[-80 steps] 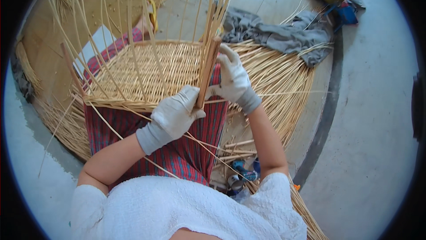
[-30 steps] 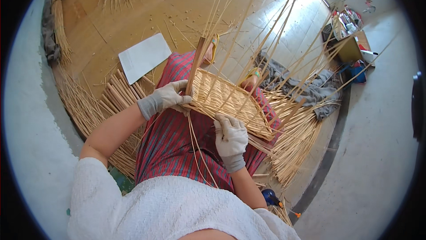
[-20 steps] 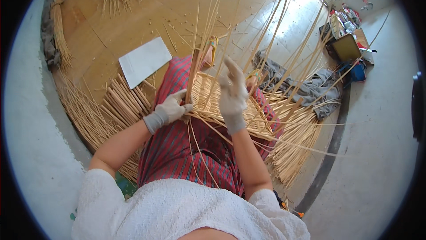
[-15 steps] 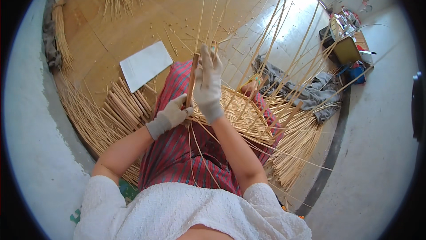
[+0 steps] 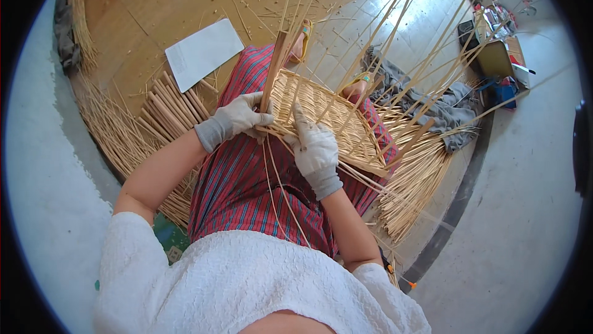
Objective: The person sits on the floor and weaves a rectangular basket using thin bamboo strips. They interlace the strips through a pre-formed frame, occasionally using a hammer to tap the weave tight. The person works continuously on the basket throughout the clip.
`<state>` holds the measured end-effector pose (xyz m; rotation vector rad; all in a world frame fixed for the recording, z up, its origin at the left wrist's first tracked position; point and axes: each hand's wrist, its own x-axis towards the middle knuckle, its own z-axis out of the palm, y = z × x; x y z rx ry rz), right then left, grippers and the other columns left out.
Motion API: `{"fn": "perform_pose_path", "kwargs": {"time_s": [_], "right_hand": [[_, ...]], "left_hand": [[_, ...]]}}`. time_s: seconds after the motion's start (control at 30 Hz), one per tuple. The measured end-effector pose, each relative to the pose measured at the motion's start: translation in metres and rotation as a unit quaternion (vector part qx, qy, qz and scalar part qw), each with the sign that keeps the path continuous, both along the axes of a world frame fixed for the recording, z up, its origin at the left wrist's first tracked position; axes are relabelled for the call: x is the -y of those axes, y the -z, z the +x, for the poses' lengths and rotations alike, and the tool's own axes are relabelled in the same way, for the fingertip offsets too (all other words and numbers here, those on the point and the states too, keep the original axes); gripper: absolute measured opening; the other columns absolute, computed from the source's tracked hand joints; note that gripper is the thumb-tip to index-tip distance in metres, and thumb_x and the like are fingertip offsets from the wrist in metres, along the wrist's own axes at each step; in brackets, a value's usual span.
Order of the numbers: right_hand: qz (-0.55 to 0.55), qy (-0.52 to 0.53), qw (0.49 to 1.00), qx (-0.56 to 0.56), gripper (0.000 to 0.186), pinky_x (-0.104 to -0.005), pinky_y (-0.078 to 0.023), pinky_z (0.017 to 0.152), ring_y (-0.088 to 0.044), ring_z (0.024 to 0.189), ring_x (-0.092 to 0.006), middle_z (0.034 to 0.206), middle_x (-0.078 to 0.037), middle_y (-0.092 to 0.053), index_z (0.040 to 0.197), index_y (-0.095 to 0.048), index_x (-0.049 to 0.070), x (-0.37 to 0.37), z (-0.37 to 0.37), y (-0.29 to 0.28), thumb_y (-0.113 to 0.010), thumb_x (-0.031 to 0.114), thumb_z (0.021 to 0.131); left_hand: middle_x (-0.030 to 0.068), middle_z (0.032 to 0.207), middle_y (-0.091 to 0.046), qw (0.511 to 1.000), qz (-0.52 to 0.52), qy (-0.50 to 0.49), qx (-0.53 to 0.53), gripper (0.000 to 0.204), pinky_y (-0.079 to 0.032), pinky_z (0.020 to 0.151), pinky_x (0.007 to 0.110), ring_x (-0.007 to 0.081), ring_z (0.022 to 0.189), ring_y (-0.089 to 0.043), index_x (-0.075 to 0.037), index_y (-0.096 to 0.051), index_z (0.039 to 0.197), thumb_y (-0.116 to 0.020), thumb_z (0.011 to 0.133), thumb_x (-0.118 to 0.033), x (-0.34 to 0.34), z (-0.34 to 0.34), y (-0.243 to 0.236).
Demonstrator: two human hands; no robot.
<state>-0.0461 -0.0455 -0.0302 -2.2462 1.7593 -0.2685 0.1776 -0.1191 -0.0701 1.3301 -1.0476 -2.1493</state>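
Observation:
On my lap lies a woven wicker basket base (image 5: 333, 111), with long thin canes rising from its edges. At its left corner stands a flat wooden stake (image 5: 273, 68), tilted slightly. My gloved left hand (image 5: 238, 118) is closed round the foot of that stake, against the corner. My gloved right hand (image 5: 316, 152) is at the base's near edge, its index finger stretched along the weave and the other fingers curled. What those fingers hold is hidden. Loose wicker strands (image 5: 281, 195) hang from the near edge over my striped red cloth (image 5: 247, 179).
To the left are short wooden sticks (image 5: 176, 102), a white board (image 5: 204, 53) and long canes (image 5: 117, 142). Another cane bundle (image 5: 414, 192) and a grey cloth (image 5: 432, 108) lie to the right. Cluttered boxes (image 5: 497, 59) stand by the right wall.
My right hand has come down from beside the upper stake to the base's near edge. The left hand stays at the foot of the stake. The view has shifted a little.

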Motion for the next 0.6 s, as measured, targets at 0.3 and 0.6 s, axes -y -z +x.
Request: {"fn": "perform_pose_path", "kwargs": {"time_s": [0.3, 0.6], "right_hand": [[-0.300, -0.017, 0.953, -0.038, 0.018, -0.0412, -0.048, 0.063, -0.069, 0.078, -0.0258, 0.081, -0.006, -0.071, 0.099, -0.080, 0.016, 0.028, -0.043, -0.031, -0.079, 0.031, 0.089], [-0.144, 0.159, 0.837, 0.504, 0.058, -0.0245, -0.053, 0.077, -0.062, 0.102, -0.0093, 0.127, -0.008, -0.065, 0.150, -0.055, 0.007, 0.038, -0.035, 0.004, -0.059, -0.009, 0.095]], "left_hand": [[0.0081, 0.089, -0.071, 0.999, -0.032, 0.034, 0.010, 0.027, -0.067, 0.058, 0.036, 0.0208, 0.067, -0.073, -0.005, -0.065, 0.104, -0.085, 0.091, -0.018, 0.001, -0.002, -0.006], [0.0032, 0.067, -0.062, 0.987, -0.123, -0.085, 0.051, 0.042, -0.047, 0.043, 0.030, 0.0130, 0.046, -0.055, -0.007, -0.060, 0.086, -0.094, 0.081, -0.032, -0.021, -0.022, 0.018]]}}
